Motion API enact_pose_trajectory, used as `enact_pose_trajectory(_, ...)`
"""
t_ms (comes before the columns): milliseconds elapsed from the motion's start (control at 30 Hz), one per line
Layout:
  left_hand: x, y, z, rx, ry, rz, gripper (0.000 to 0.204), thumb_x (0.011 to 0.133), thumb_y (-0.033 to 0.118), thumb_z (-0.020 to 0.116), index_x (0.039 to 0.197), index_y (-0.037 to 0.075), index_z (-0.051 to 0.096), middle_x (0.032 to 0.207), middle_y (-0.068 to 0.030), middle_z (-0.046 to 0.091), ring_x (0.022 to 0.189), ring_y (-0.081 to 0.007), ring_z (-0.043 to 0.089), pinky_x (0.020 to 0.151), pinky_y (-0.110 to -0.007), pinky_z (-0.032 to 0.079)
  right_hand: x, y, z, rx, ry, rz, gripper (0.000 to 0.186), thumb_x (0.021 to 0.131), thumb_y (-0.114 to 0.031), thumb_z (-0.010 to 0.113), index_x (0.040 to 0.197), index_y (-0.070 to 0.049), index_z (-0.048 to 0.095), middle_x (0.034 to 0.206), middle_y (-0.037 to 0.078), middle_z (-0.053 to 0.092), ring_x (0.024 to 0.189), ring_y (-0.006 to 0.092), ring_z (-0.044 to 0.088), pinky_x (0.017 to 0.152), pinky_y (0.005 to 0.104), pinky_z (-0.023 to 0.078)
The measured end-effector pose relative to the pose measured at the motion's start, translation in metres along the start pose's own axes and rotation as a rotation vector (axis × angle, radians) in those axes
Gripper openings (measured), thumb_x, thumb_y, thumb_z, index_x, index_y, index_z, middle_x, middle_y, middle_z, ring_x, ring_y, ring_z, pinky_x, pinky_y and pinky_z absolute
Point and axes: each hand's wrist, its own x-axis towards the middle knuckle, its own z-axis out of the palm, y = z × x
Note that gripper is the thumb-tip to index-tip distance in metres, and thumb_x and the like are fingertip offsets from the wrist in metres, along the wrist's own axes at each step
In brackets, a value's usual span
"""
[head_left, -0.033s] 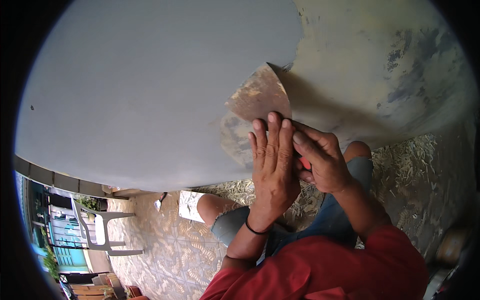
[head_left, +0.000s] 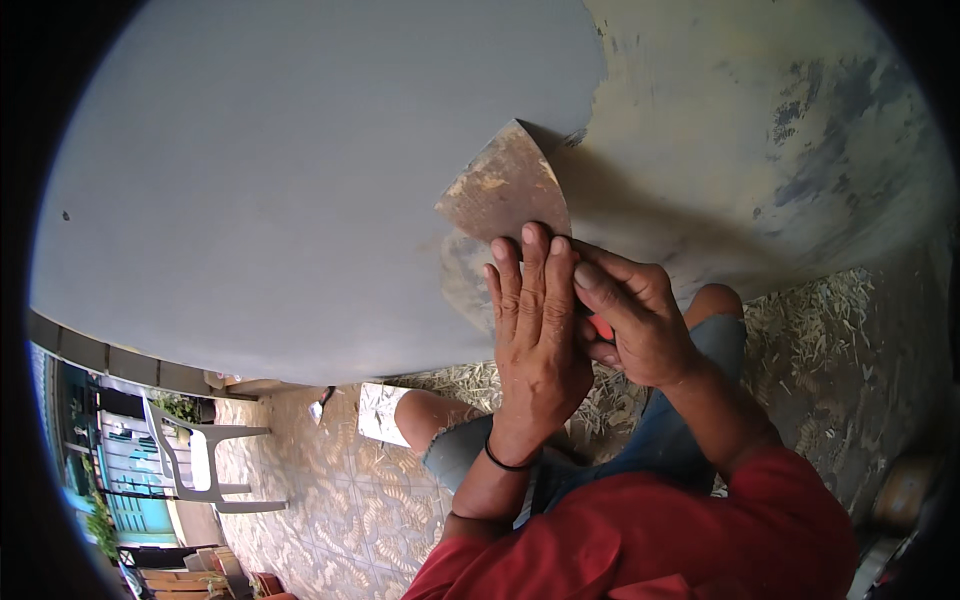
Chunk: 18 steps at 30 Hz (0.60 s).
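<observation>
Left hand point(head_left: 540, 345) lay flat, fingers straight, tips on the scraper point(head_left: 508, 185) blade's narrow base at mid-frame; right hand point(head_left: 645, 322) was closed around the red handle point(head_left: 601, 326). Forearms came up from the lower edge, angled inward. Versus the earlier frame, scraper and both hands had shifted slightly left; knees point(head_left: 715, 298) stayed put. Blade's wide edge faced upper left, grey panel point(head_left: 260, 200) open to frame left, pale patch point(head_left: 690, 90) upper right; panel's lower edge ran close to knees.
</observation>
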Motion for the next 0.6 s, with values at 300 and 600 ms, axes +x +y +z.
enact_pose_trajectory(300, -0.034, 0.003, 0.012, -0.046, -0.121, -0.022, 0.068, 0.093, -0.005, 0.058, 0.160, 0.002, 0.048, 0.171, -0.0202, 0.039, 0.162, -0.0422, 0.026, 0.130, -0.061, 0.022, -0.039, 0.033, -0.013, -0.004, 0.145, -0.025, 0.045, 0.116, -0.021, 0.050, 0.156, -0.001, 0.053, 0.086, 0.001, 0.065, 0.060, 0.0036, 0.050, 0.042, 0.0224, 0.036)
enact_pose_trajectory(600, -0.025, -0.005, 0.003, -0.032, -0.093, -0.032, 0.074, 0.091, -0.006, 0.061, 0.162, 0.006, 0.047, 0.171, -0.0162, 0.040, 0.162, -0.0384, 0.029, 0.130, -0.059, 0.023, -0.018, 0.026, -0.001, 0.035, 0.096, 0.029, 0.047, 0.115, -0.027, 0.053, 0.155, -0.003, 0.054, 0.088, -0.001, 0.060, 0.059, 0.0047, 0.047, 0.042, 0.0217, 0.035)
